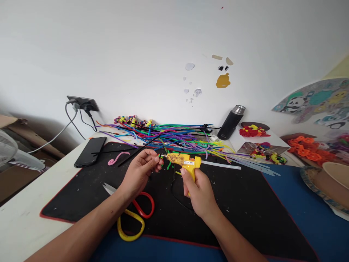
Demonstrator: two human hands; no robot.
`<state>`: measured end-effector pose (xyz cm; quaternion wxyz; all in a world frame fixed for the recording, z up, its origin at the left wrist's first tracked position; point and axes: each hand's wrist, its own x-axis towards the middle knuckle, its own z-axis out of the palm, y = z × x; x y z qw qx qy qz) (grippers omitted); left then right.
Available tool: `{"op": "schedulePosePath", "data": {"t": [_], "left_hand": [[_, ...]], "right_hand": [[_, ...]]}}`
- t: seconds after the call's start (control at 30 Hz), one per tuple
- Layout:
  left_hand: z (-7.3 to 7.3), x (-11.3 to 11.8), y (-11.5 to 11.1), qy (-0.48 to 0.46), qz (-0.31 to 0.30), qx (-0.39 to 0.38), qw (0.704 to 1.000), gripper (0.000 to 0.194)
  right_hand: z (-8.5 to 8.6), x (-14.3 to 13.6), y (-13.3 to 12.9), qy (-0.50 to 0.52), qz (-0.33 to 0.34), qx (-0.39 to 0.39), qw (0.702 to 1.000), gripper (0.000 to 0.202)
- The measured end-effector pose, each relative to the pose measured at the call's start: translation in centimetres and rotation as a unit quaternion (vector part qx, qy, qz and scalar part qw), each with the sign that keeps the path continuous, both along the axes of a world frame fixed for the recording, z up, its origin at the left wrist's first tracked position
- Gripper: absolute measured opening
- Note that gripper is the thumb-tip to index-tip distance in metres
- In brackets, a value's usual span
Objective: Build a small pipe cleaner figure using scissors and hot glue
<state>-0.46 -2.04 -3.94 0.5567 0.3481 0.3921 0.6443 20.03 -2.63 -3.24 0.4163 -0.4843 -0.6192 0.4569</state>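
Observation:
My right hand is wrapped round the handle of a yellow hot glue gun, whose nozzle points left. A whitish glue stick juts out of its back end. Right at the nozzle, my left hand pinches a small green and dark pipe cleaner piece; the fingers partly hide it. Small green pipe cleaner bits lie on the black mat just behind the gun. Under my left forearm rest scissors with one red and one yellow handle loop.
Many coloured pipe cleaners lie heaped along the wall. A phone and a pink curled pipe cleaner are at the left. A black flask stands at the back right beside a white box; orange pieces lie farther right.

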Motion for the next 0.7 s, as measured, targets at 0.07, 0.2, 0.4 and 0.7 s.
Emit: {"op": "schedulePosePath", "data": {"t": [0.07,0.2,0.4,0.7], "left_hand": [[-0.07,0.01,0.00,0.001,-0.001,-0.001,1.000,0.040],[-0.19,-0.02,-0.01,0.002,-0.003,0.001,1.000,0.040],[-0.13,-0.06,-0.02,0.003,-0.004,0.000,1.000,0.041],[0.24,0.06,-0.06,-0.002,0.004,-0.002,1.000,0.045]], "right_hand": [[0.01,-0.01,-0.02,0.000,-0.001,-0.001,1.000,0.059],[0.07,-0.04,-0.07,-0.001,-0.002,0.004,1.000,0.059],[0.15,-0.07,-0.10,0.001,0.000,0.003,1.000,0.058],[0.12,-0.05,-0.29,-0.002,0.006,-0.003,1.000,0.054]]}}
